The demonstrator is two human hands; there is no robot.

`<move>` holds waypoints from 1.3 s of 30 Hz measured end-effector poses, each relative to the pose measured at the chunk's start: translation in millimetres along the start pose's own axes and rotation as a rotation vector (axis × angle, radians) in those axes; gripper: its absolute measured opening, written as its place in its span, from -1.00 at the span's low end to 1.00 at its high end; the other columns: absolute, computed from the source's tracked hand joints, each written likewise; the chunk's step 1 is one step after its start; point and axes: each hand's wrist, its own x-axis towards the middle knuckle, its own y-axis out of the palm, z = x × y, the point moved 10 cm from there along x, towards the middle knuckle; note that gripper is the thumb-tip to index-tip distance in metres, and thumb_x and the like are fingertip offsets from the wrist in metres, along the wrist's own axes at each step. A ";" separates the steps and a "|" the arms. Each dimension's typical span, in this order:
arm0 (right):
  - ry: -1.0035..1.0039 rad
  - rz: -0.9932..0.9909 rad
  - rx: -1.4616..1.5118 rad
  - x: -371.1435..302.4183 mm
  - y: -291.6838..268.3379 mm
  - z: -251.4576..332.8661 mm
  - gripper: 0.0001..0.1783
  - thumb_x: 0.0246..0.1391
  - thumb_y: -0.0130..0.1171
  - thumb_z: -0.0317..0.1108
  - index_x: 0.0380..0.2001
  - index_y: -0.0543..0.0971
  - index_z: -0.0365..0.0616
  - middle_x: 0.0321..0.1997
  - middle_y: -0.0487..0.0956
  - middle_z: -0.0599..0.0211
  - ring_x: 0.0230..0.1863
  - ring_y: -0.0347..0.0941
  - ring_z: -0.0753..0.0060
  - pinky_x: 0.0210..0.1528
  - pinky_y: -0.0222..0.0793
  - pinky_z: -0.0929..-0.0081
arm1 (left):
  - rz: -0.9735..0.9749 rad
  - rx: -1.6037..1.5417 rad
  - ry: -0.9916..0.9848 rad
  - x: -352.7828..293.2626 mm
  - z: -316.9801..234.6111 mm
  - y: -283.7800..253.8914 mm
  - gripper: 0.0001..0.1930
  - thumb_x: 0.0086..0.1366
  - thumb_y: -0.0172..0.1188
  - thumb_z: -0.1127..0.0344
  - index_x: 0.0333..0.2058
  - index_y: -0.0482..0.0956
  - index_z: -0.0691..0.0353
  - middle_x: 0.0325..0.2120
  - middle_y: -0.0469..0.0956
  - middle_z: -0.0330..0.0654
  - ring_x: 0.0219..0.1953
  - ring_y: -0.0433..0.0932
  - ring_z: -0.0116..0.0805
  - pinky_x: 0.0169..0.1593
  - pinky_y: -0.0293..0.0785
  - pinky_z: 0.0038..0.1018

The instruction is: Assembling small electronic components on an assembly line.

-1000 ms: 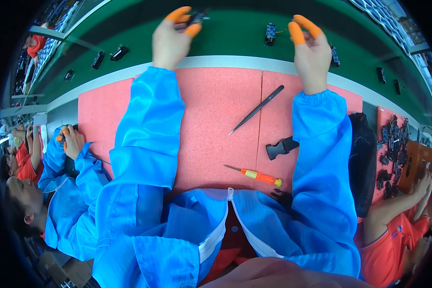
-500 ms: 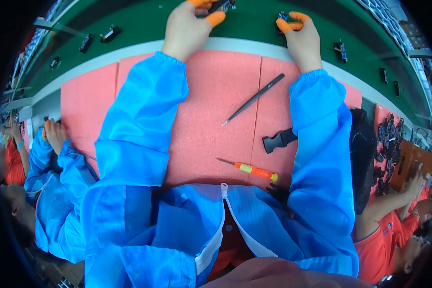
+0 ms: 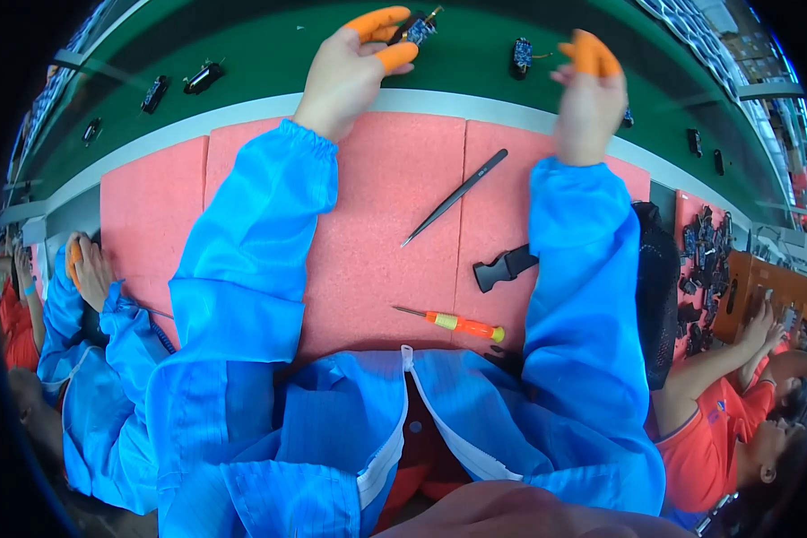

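Observation:
At the far side, my left hand [image 3: 354,76], with orange finger cots, is closed on a small electronic module [image 3: 420,30] that shows a blue circuit board. My right hand [image 3: 590,100], also in orange finger cots and a little blurred, is over the green surface with its fingers apart and nothing visible in them. Just left of its fingertips, a second small module [image 3: 522,56] lies on the green belt [image 3: 475,40]. Black tweezers [image 3: 457,195] lie slantwise on the pink foam mat [image 3: 377,260] between my forearms. Closer to me is a screwdriver [image 3: 462,325] with an orange and yellow handle.
More modules [image 3: 203,77] are spread along the belt on both sides. A black buckle strap [image 3: 502,268] is by my right sleeve. Co-workers sit left [image 3: 108,394] and right [image 3: 717,439]. Dark parts [image 3: 704,260] are piled on a pink mat at right.
My right hand has come off the second module and moved right, leaving it on the belt. My left hand still grips its module, which shows more fully. The whole view has shifted slightly.

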 end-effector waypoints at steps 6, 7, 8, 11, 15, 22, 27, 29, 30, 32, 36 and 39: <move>0.003 0.429 0.089 -50.3 85.1 3.7 -0.73 -0.07 0.08 -0.49 -0.22 0.44 -0.24 -0.30 0.47 0.35 -0.28 0.38 0.56 -0.22 0.32 0.68 | 0.247 -0.198 -0.079 -17.0 -7.7 45.6 -0.59 0.06 0.08 0.42 -0.07 0.31 0.33 -0.20 0.40 -0.13 -0.24 0.45 -0.34 -0.19 0.40 -0.53; -0.006 0.413 0.096 -48.7 81.9 4.9 -0.73 -0.07 0.08 -0.49 -0.22 0.44 -0.24 -0.30 0.47 0.35 -0.28 0.38 0.56 -0.22 0.32 0.68 | 0.306 -0.239 -0.097 -19.0 -10.7 51.9 -0.58 0.07 0.07 0.41 -0.06 0.29 0.34 -0.20 0.40 -0.12 -0.24 0.44 -0.34 -0.18 0.40 -0.52; 0.011 0.427 0.139 -48.0 80.8 4.4 -0.74 -0.08 0.08 -0.50 -0.24 0.45 -0.24 -0.29 0.47 0.35 -0.26 0.38 0.56 -0.21 0.32 0.67 | 0.322 -0.232 -0.092 -19.2 -11.9 51.7 -0.58 0.07 0.07 0.41 -0.06 0.29 0.34 -0.20 0.40 -0.12 -0.24 0.44 -0.34 -0.18 0.40 -0.52; 0.037 0.447 0.234 -47.5 78.3 7.9 -0.76 -0.09 0.08 -0.53 -0.26 0.47 -0.24 -0.29 0.47 0.35 -0.24 0.37 0.56 -0.18 0.32 0.65 | 0.362 -0.633 -0.313 -25.2 1.1 53.8 -0.63 0.10 0.05 0.39 -0.08 0.30 0.33 -0.24 0.41 -0.14 -0.24 0.43 -0.41 -0.19 0.41 -0.54; 0.041 0.554 0.331 -56.3 86.4 16.7 -0.77 -0.08 0.06 -0.54 -0.26 0.47 -0.24 -0.28 0.48 0.35 -0.24 0.37 0.56 -0.16 0.30 0.66 | 0.348 -0.633 -0.339 -25.5 3.7 55.2 -0.67 0.10 0.04 0.42 -0.12 0.32 0.32 -0.27 0.42 -0.15 -0.27 0.44 -0.44 -0.22 0.41 -0.58; -0.051 0.432 0.250 -34.5 67.9 16.0 -0.76 -0.07 0.06 -0.52 -0.24 0.48 -0.20 -0.27 0.48 0.38 -0.28 0.37 0.60 -0.24 0.33 0.65 | 0.303 -0.421 -0.273 -18.5 10.5 45.5 -0.70 0.11 0.01 0.46 -0.14 0.34 0.32 -0.29 0.42 -0.18 -0.31 0.45 -0.46 -0.25 0.42 -0.62; -0.544 0.060 -0.863 24.3 -6.6 21.3 -0.69 -0.07 0.07 -0.40 -0.16 0.48 0.02 -0.27 0.46 0.20 -0.34 0.40 0.39 -0.31 0.32 0.54 | 0.198 -0.350 -0.207 -11.0 7.8 36.8 -0.71 0.11 -0.01 0.48 -0.14 0.34 0.33 -0.29 0.42 -0.16 -0.32 0.45 -0.44 -0.27 0.42 -0.62; -0.496 0.098 -0.968 24.8 -2.0 8.3 -0.69 -0.06 0.05 -0.37 -0.16 0.47 0.02 -0.27 0.45 0.16 -0.33 0.40 0.33 -0.29 0.33 0.51 | 0.179 -0.347 -0.207 -11.5 9.6 33.3 -0.71 0.12 -0.02 0.48 -0.14 0.34 0.33 -0.29 0.42 -0.16 -0.32 0.45 -0.43 -0.27 0.42 -0.62; -0.449 0.126 -1.066 24.0 0.0 1.1 -0.69 -0.05 0.04 -0.34 -0.16 0.47 0.02 -0.27 0.44 0.13 -0.33 0.40 0.28 -0.27 0.33 0.48 | 0.167 -0.336 -0.200 -12.3 9.4 31.7 -0.71 0.12 -0.03 0.48 -0.13 0.34 0.33 -0.28 0.42 -0.15 -0.32 0.45 -0.42 -0.27 0.42 -0.62; -0.396 0.157 -1.173 22.3 1.7 -7.1 -0.69 -0.04 0.02 -0.31 -0.15 0.47 0.03 -0.27 0.43 0.10 -0.32 0.40 0.22 -0.25 0.33 0.45 | 0.155 -0.331 -0.201 -13.5 10.7 30.8 -0.71 0.13 -0.04 0.49 -0.13 0.34 0.33 -0.28 0.42 -0.15 -0.32 0.45 -0.42 -0.27 0.42 -0.62; -0.288 0.182 -1.248 26.5 0.3 -18.5 -0.69 -0.01 -0.05 -0.25 -0.15 0.46 0.00 -0.23 0.43 0.08 -0.27 0.40 0.15 -0.18 0.32 0.37 | 0.106 -0.324 -0.192 -12.5 12.8 26.9 -0.71 0.14 -0.07 0.49 -0.12 0.33 0.33 -0.27 0.42 -0.14 -0.31 0.45 -0.41 -0.26 0.42 -0.62; -0.325 0.175 -1.379 32.2 1.4 -22.3 -0.67 0.00 -0.09 -0.24 -0.14 0.45 0.00 -0.23 0.44 0.07 -0.24 0.39 0.14 -0.14 0.31 0.38 | 0.159 -0.306 -0.167 -11.3 8.4 31.5 -0.71 0.14 -0.08 0.48 -0.12 0.33 0.33 -0.27 0.42 -0.14 -0.30 0.45 -0.41 -0.23 0.41 -0.59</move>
